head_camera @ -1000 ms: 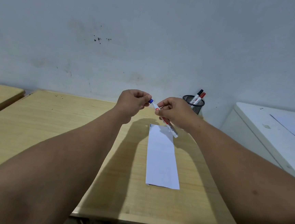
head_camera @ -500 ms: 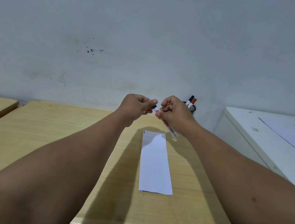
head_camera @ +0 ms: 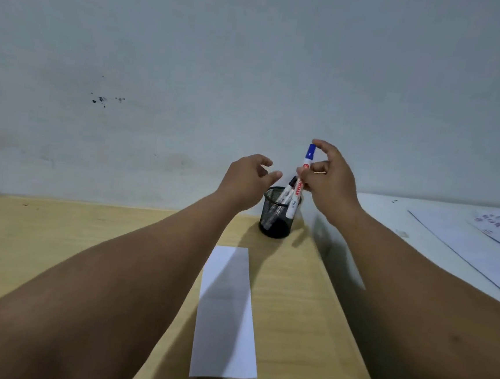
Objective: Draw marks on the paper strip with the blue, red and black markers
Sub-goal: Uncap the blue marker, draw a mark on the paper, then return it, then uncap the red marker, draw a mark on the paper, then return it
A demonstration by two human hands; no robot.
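Observation:
My right hand (head_camera: 330,178) grips the blue marker (head_camera: 300,183) by its middle, cap on and pointing up, its lower end just above the black mesh pen cup (head_camera: 276,219). Inside the cup leans a marker with a black cap (head_camera: 284,194); the red marker is not visible. My left hand (head_camera: 248,180) hovers beside the cup's left rim, fingers apart and holding nothing. The white paper strip (head_camera: 227,314) lies lengthwise on the wooden desk (head_camera: 56,248), between my forearms and nearer to me than the cup.
A white cabinet top (head_camera: 449,246) with printed sheets (head_camera: 499,232) adjoins the desk on the right. A grey wall (head_camera: 253,68) rises directly behind the cup.
The hands have come apart. My left hand let go of the marker's blue cap end and opened. My right hand turned the capped blue marker upright and carried it over the pen cup.

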